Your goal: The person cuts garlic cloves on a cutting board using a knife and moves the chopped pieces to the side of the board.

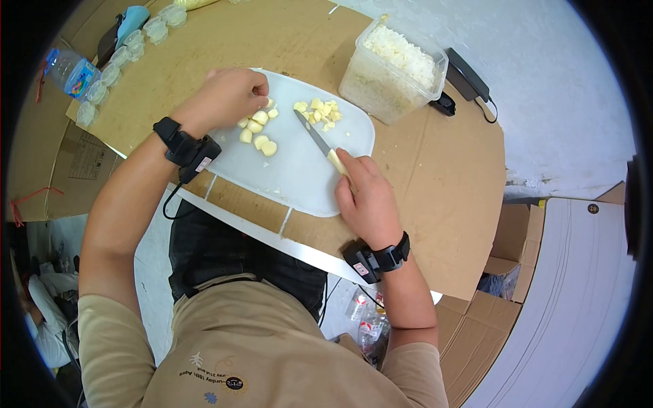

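A white cutting board (pixel 272 170) lies on the cardboard-covered table. My right hand (pixel 369 198) is wrapped round the pale handle of a knife (pixel 316 139), its blade pointing up and left with the tip beside small cut pieces (pixel 325 112). Several whole peeled cloves (pixel 255 126), which look like garlic, rest on the left half of the board. My left hand (pixel 231 100) is at the board's upper left edge, fingers curled down at the cloves; a pale bit shows under the fingertips, and its grip is partly hidden.
A clear plastic tub (pixel 384 92) of chopped white food stands behind the board. Small lidded cups (pixel 117 61) and a water bottle (pixel 71 73) line the left edge. A black adapter (pixel 468 73) lies at the right. Cardboard boxes (pixel 486 319) stand below right.
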